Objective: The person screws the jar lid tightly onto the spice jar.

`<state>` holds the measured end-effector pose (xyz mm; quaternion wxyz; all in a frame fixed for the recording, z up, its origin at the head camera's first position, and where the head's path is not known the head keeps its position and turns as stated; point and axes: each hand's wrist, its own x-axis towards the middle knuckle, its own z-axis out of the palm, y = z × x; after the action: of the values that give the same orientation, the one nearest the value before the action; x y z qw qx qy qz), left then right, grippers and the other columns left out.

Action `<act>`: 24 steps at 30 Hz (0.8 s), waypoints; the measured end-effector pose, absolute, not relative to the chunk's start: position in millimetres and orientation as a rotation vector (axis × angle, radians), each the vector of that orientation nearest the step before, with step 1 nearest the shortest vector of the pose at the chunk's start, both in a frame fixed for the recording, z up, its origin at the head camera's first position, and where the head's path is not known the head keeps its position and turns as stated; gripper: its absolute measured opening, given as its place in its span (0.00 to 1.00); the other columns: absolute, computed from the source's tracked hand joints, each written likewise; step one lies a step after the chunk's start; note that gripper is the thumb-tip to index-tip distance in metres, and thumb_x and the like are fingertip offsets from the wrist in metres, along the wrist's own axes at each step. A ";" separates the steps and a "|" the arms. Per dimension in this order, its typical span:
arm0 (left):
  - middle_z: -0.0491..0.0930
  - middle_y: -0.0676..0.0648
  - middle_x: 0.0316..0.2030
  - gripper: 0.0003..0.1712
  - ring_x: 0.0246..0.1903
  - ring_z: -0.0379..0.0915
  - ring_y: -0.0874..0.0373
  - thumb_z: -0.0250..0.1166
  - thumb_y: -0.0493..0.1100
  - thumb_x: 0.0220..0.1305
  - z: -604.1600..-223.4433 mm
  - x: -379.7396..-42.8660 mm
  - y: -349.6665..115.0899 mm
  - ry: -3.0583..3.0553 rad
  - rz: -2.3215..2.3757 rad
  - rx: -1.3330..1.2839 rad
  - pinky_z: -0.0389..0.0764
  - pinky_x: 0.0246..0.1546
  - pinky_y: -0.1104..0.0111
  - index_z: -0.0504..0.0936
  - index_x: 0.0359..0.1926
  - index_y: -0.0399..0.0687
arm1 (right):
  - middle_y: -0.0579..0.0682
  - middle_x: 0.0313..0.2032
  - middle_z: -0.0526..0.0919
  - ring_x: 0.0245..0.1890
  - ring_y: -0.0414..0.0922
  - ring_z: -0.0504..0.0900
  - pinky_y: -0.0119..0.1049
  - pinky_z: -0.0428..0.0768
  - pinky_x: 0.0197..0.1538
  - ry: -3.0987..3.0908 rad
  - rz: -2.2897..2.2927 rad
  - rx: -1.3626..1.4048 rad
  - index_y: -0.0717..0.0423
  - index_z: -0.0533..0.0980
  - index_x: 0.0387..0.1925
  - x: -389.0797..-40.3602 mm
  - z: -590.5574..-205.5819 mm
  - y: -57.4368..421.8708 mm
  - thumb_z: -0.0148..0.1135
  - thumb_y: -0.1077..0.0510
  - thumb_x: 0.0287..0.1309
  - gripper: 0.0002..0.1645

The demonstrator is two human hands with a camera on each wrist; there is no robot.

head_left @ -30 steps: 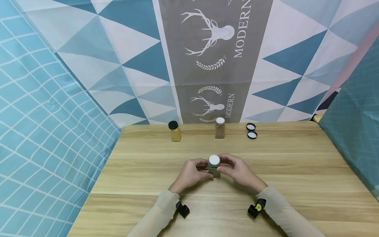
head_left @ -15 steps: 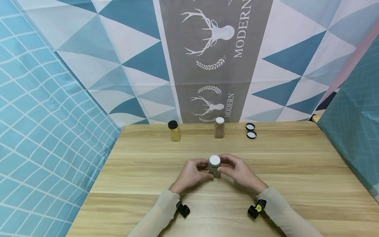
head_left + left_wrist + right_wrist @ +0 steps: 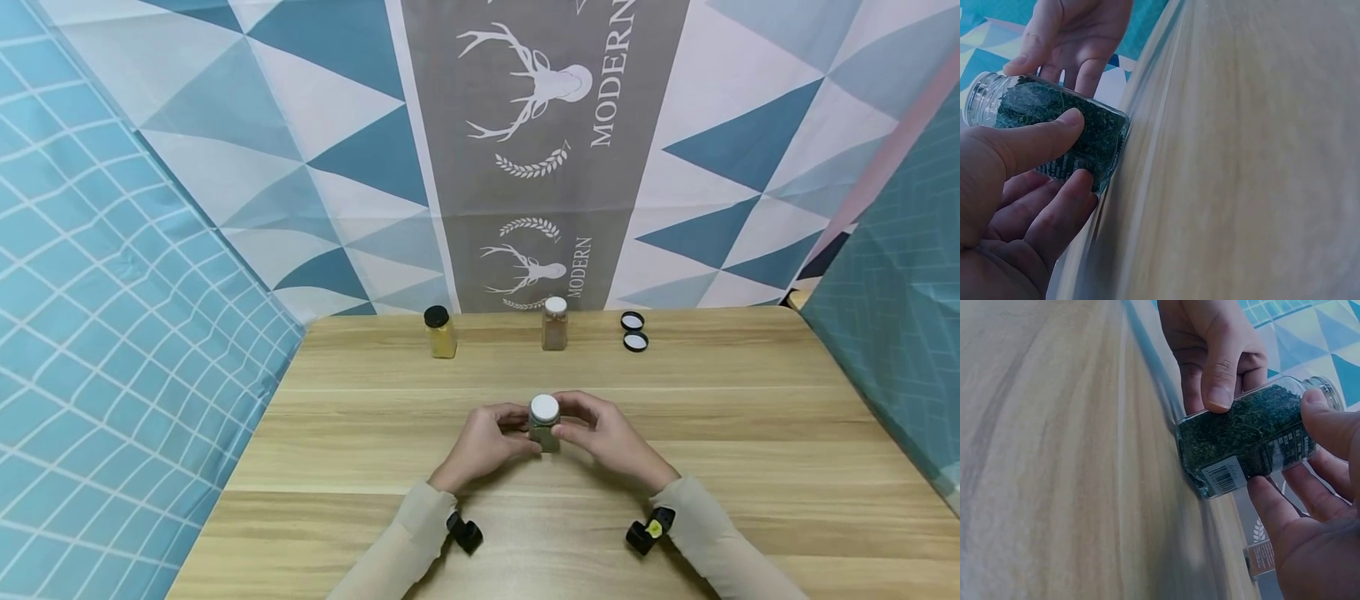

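A square glass spice jar (image 3: 544,438) of dried green herbs stands upright on the table in the head view, between both hands. Its top (image 3: 544,407) is white, and the threaded glass neck (image 3: 984,100) is bare of a cap in the left wrist view. My left hand (image 3: 483,446) holds the lower body, thumb on one face and fingers on another. Higher up, at the shoulder and neck, the thumb and fingers of my right hand (image 3: 609,435) grip the same jar. A barcode label (image 3: 1225,477) shows low on its side in the right wrist view.
Toward the back of the wooden table (image 3: 360,450) stand a yellow-filled jar with a black cap (image 3: 441,336) and a brown-filled jar with a white top (image 3: 555,330). Two black caps with white liners (image 3: 635,342) lie at the back right. Patterned cloths hang behind and beside.
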<state>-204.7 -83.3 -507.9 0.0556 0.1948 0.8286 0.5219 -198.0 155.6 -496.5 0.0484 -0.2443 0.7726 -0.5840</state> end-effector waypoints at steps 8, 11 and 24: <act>0.89 0.49 0.47 0.25 0.45 0.86 0.60 0.82 0.41 0.52 -508.8 -203.2 -80.2 2.492 1.621 0.622 0.88 0.50 0.68 0.87 0.53 0.47 | 0.53 0.57 0.84 0.60 0.49 0.82 0.40 0.81 0.67 2.344 -1.770 -0.782 0.56 0.78 0.61 -201.5 -496.1 160.7 0.70 0.58 0.65 0.24; 0.88 0.49 0.49 0.26 0.45 0.86 0.61 0.82 0.40 0.54 -509.5 -202.9 -79.7 2.476 1.624 0.644 0.88 0.49 0.69 0.86 0.54 0.46 | 0.54 0.57 0.84 0.60 0.47 0.82 0.38 0.81 0.66 2.333 -1.763 -0.797 0.56 0.78 0.60 -202.8 -495.6 163.1 0.70 0.59 0.65 0.23; 0.83 0.46 0.59 0.36 0.57 0.82 0.51 0.75 0.50 0.64 -490.8 -201.2 -81.0 2.382 1.598 0.718 0.87 0.57 0.61 0.74 0.70 0.50 | 0.54 0.58 0.83 0.60 0.51 0.82 0.33 0.82 0.63 2.309 -1.732 -0.770 0.56 0.77 0.61 -204.0 -492.7 167.5 0.70 0.57 0.65 0.24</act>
<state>-201.2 -81.0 -490.8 0.0924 0.2419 0.8022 0.5380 -204.0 167.5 -492.7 0.0771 -0.2570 0.7706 -0.5780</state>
